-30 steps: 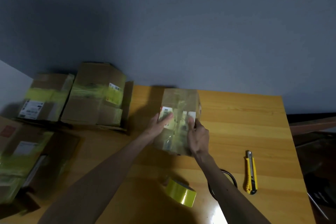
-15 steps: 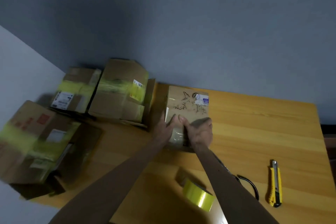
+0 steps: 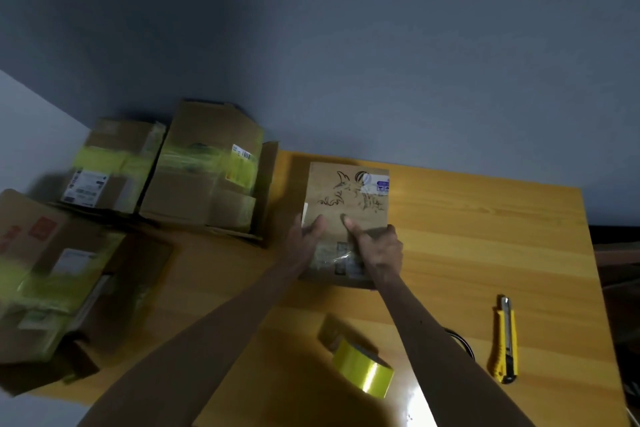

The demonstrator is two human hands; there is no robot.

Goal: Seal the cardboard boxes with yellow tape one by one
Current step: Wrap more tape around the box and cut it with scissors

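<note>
Two hands are laid on the small box (image 3: pixel 349 194), which lies on the table (image 3: pixel 485 236) toward its far edge, just right of the three taped boxes (image 3: pixel 207 166). The left hand (image 3: pixel 308 236) is set against the near left corner, its fingers held straight and together on the top face. The right hand (image 3: pixel 377 250) is closed over the near right side, with the thumb stretched across the top and the other fingers curled round the edge. The step in hand is judged to be the positioning of this box, since no yellow strip is seen on its top. The roll of yellow tape (image 3: pixel 363 369) lies untouched near the front edge, between the forearms. For the next move, one hand would have to be freed to fetch the roll while the box is steadied by the other. Open room is offered to the right, as far as the utility knife (image 3: pixel 506 340). To the left, movement is hemmed in by the taped boxes.
</note>
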